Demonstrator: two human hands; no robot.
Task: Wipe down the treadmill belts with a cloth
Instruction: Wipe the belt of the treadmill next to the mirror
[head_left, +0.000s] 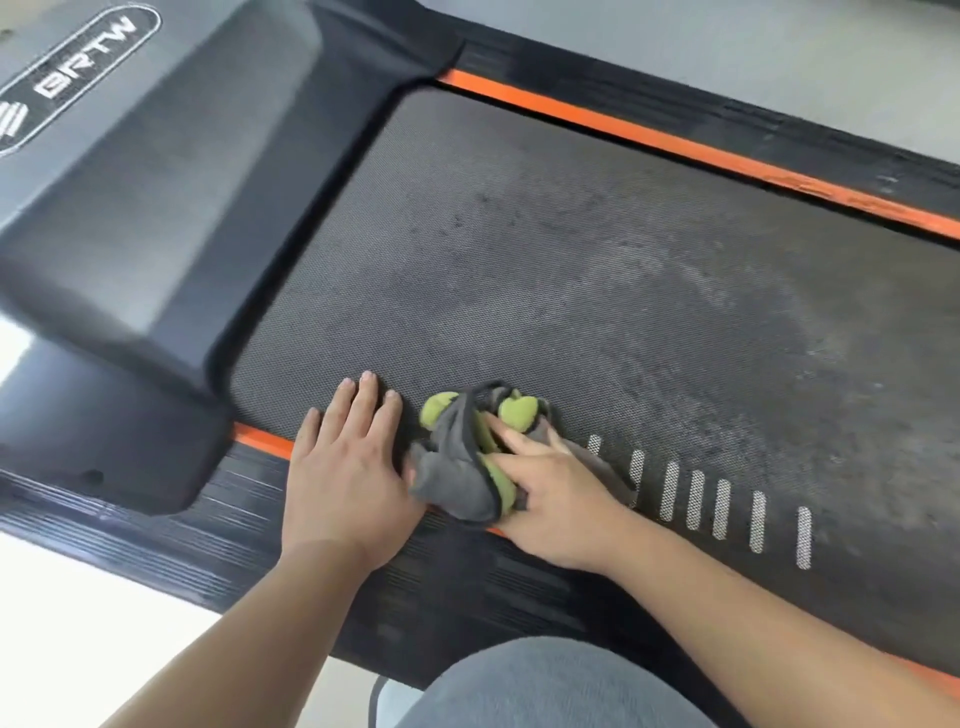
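A dark textured treadmill belt (571, 270) fills the middle of the head view, with a paler dusty patch toward the right. A crumpled grey and green cloth (462, 462) lies at the belt's near edge. My right hand (550, 493) rests on the cloth, fingers stretched over it and pressing it onto the belt. Just left of the cloth, my left hand (348, 467) lies flat with straight fingers, palm on the near side rail and fingertips on the belt.
The black motor cover (171, 197) with a logo rises at the belt's left end. Orange strips (675, 140) run along both ribbed side rails. White dash marks (722, 509) line the belt's near edge. My grey-clad knee (545, 686) is at the bottom; pale floor lies left.
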